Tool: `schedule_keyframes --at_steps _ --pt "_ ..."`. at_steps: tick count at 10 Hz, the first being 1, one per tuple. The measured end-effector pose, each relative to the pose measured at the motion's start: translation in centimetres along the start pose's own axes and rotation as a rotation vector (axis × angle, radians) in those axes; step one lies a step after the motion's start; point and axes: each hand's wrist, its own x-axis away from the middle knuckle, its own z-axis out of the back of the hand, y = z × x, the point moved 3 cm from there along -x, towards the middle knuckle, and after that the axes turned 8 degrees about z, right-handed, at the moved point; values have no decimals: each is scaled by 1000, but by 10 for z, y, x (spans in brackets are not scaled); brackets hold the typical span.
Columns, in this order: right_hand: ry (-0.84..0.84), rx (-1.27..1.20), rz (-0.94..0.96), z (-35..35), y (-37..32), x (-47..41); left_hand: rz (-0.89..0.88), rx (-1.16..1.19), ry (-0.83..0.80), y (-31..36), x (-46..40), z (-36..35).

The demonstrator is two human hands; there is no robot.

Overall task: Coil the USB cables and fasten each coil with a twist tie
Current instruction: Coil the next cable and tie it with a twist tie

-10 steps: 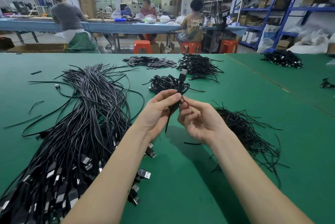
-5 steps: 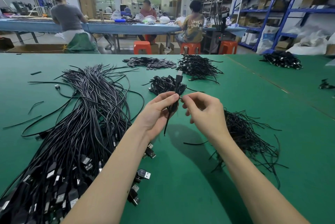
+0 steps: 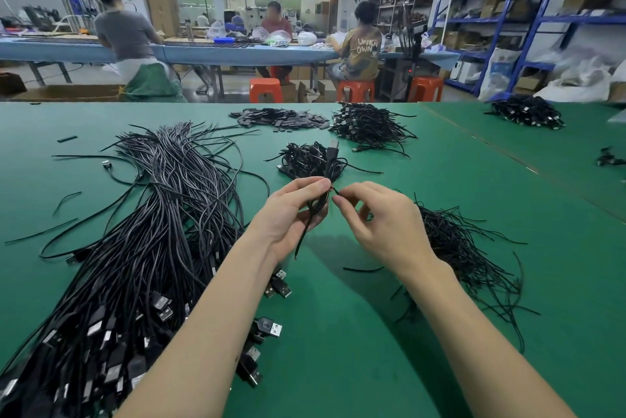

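Left hand: the left hand (image 3: 288,214) grips the coil (image 3: 318,206), with the fingers curled round its middle and the thumb on top.
Right hand: the right hand (image 3: 382,224) pinches the tie (image 3: 333,191) between thumb and first finger. The other fingers are loosely bent and hold nothing.
Coil: it is a thin black bundle, held up off the table (image 3: 338,350) and just past the left fingertips.
Long way of the coil: it stands nearly up and down. The plug (image 3: 332,146) sticks out above the fingers, and a loose tail (image 3: 303,238) hangs down below the palm.
Tie: it sits at the waist of the coil, right between the two hands, and touches both. It points sideways from the coil toward the right fingertips — across the coil, not along it.
Nearer hand: the right hand, since its fingertips are already on the tie. The left hand only holds the coil steady.
Step, I think: the tie is being twisted shut. How many turns it has is too small to see.
Next move, I think: the right fingers need to turn the tie ends round each other, close to the coil.
Near the fingers: more ties (image 3: 457,248) lie in a heap under the right wrist. The loose cables (image 3: 152,231) lie out past the left arm. Tied coils (image 3: 308,160) lie just beyond the fingertips — likely where this one goes.
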Motion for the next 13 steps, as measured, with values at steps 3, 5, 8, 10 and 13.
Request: schedule_keyframes --at_steps 3,5,8,10,13 --pt "120 62 97 3 -2 0 49 29 -38 -1 0 1" --pt "146 -974 -797 -27 2 -5 -55 -39 9 -2 -1 -1" --pt "4 -111 -154 -15 3 1 -9 -41 121 -3 -7 11" --pt "110 -106 -11 -9 11 2 51 -24 109 -11 -9 12" --pt "180 -1750 -1449 -48 4 7 -171 -220 155 -11 -19 7"
